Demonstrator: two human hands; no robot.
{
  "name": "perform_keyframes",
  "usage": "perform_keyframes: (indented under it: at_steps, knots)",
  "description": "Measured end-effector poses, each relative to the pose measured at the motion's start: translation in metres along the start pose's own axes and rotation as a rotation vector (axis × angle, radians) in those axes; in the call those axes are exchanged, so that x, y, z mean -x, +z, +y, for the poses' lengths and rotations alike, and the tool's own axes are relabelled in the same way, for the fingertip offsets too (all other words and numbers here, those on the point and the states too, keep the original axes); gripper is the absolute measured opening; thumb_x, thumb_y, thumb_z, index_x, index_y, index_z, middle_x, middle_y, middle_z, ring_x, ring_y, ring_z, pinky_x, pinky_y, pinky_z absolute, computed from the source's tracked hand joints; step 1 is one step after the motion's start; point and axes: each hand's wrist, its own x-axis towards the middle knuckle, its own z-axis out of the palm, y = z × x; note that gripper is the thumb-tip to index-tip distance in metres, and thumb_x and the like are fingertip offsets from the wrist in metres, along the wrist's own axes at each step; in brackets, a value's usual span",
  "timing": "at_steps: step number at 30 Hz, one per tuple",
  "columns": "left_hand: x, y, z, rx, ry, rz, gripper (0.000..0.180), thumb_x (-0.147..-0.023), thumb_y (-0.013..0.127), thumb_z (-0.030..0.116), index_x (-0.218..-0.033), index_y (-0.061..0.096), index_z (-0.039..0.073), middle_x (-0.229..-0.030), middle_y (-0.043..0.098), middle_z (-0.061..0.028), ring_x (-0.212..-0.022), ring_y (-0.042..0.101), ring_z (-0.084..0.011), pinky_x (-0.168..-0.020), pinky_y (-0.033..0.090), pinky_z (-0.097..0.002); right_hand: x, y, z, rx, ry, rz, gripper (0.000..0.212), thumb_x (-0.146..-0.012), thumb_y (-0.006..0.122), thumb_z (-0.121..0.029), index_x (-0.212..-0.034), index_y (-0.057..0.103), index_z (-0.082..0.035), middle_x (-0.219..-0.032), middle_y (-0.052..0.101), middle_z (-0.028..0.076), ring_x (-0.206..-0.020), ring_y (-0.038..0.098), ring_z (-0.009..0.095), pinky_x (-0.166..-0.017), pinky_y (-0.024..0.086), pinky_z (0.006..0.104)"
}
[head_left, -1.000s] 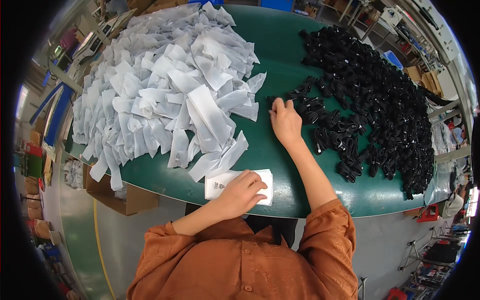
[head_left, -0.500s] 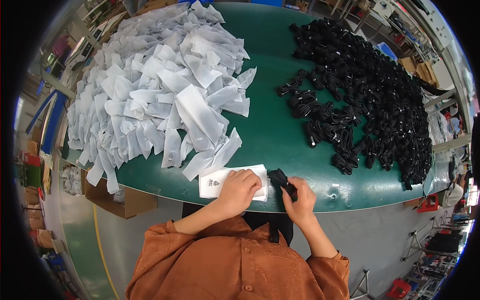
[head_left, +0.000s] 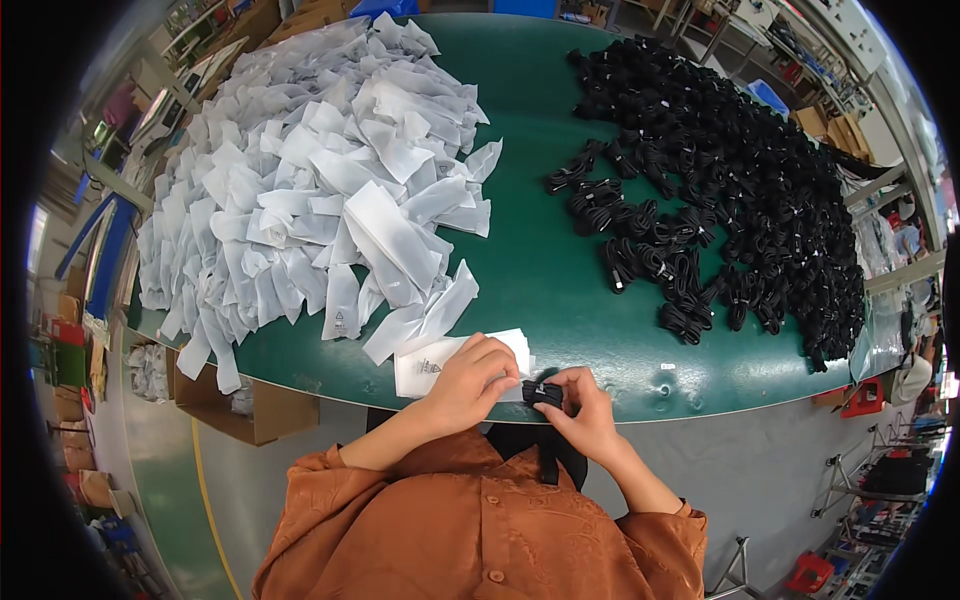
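A short stack of flat white bags [head_left: 412, 374] lies at the table's near edge. My left hand [head_left: 468, 382] rests over the stack, fingers curled and thumb pinching at the right end of the top bag. Between the thumb and fingers of my right hand [head_left: 585, 412] is a coiled black cable [head_left: 540, 392], a tied bundle. Its left end meets the bag's open end, close to my left fingertips. How far the coil sits inside the bag, if at all, I cannot tell.
A big heap of filled whitish bags [head_left: 290, 190] covers the left of the green table [head_left: 520, 270]. Many coiled black cables [head_left: 740, 200] are piled on the right. An open cardboard box [head_left: 262, 410] stands below the left edge.
My right hand has brought the coiled cable left and nearer to me, up to the bag's end. My left fingers have shifted slightly toward that end.
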Motion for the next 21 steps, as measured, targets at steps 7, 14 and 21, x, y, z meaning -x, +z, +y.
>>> perform_keyframes:
  at_steps: [7,14,21]
  knots:
    - [-0.008,-0.008,0.006,-0.080,0.086,0.012,0.017,-0.078,0.074,0.000,-0.087,0.061,0.007,-0.100,0.062,-0.0059,-0.093,0.055,-0.0282,-0.080,0.047,-0.0371,-0.013,0.006,-0.007,0.164,-0.308,0.120,0.037,-0.083,0.081,-0.003,-0.104,0.051,-0.003,-0.073,0.056,-0.001,-0.063,0.050,0.005,-0.051,0.038,0.0219]
    - [-0.012,-0.012,0.010,-0.085,0.119,0.027,0.017,-0.079,0.074,0.002,-0.088,0.061,0.007,-0.106,0.061,-0.0067,-0.098,0.054,-0.0298,-0.084,0.046,-0.0379,-0.019,0.005,-0.020,-0.202,0.035,0.136,0.032,-0.082,0.080,0.001,-0.107,0.060,0.000,-0.104,0.062,0.011,-0.075,0.058,0.010,-0.065,0.050,0.0221]
    - [-0.024,-0.025,0.009,0.140,-0.017,0.057,0.010,-0.087,0.069,0.005,-0.089,0.060,0.007,-0.110,0.061,-0.0062,-0.101,0.054,-0.0243,-0.084,0.044,-0.0345,-0.035,0.000,-0.023,-0.195,-0.249,0.134,0.034,-0.083,0.072,0.008,-0.114,0.060,0.002,-0.123,0.056,0.019,-0.105,0.059,0.021,-0.083,0.053,0.0308]
